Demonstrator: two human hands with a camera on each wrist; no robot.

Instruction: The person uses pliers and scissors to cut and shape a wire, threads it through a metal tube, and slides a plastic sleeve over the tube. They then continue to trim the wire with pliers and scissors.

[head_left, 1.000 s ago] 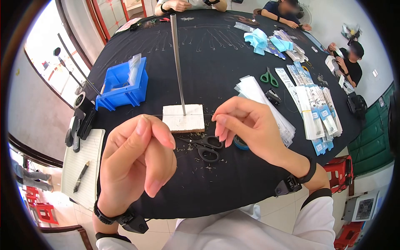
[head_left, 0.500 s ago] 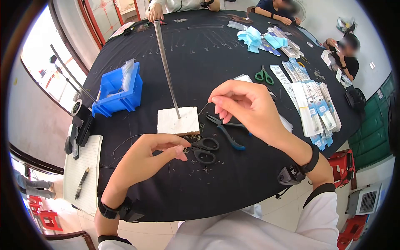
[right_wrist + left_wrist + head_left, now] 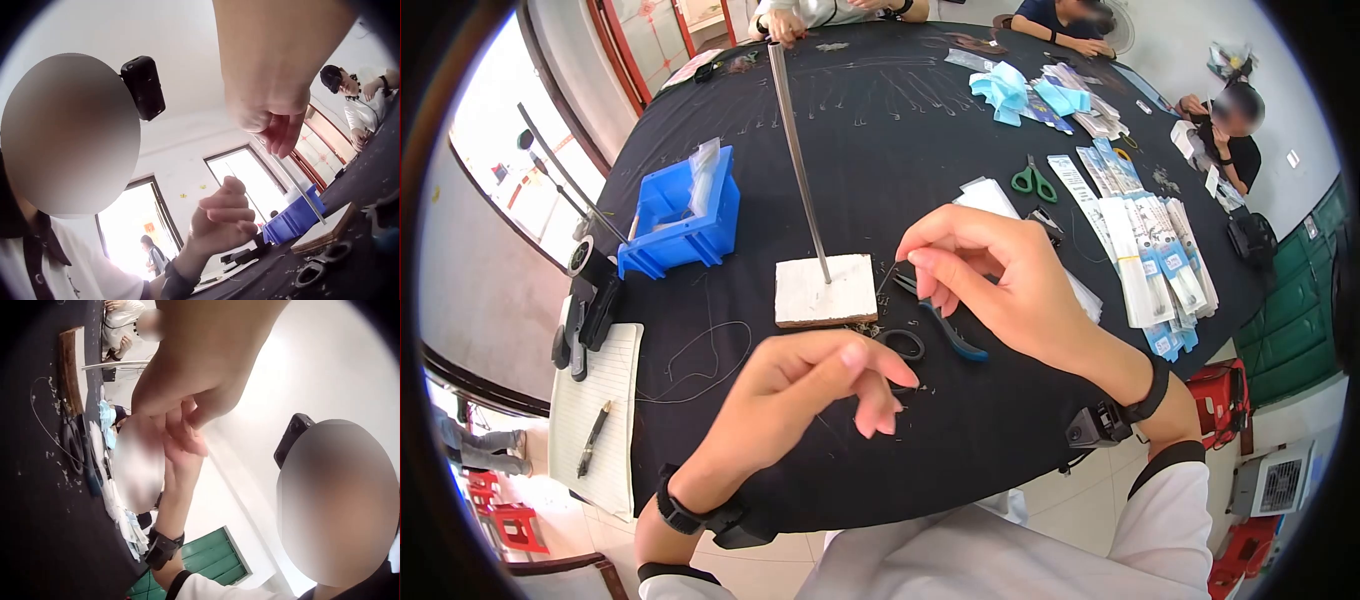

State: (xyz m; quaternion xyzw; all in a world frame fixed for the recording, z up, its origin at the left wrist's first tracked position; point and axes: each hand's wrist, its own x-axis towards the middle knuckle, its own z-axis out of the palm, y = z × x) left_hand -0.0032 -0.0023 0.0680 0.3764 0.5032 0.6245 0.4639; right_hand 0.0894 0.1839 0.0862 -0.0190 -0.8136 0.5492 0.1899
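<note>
Honestly, looks partway to me: the right hand (image 3: 995,272) has its fingers pinching a thin strand (image 3: 887,278) just right of the white block (image 3: 800,290), while the left hand (image 3: 805,388) has bent ones, can't tell if they grip anything. Loose line (image 3: 751,340) loops on the bench (image 3: 960,440). Far-side strands (image 3: 918,95) are probably finished; this one seems not done.

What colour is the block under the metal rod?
The block is white on top with a brown edge, clearest in the head view.
</note>
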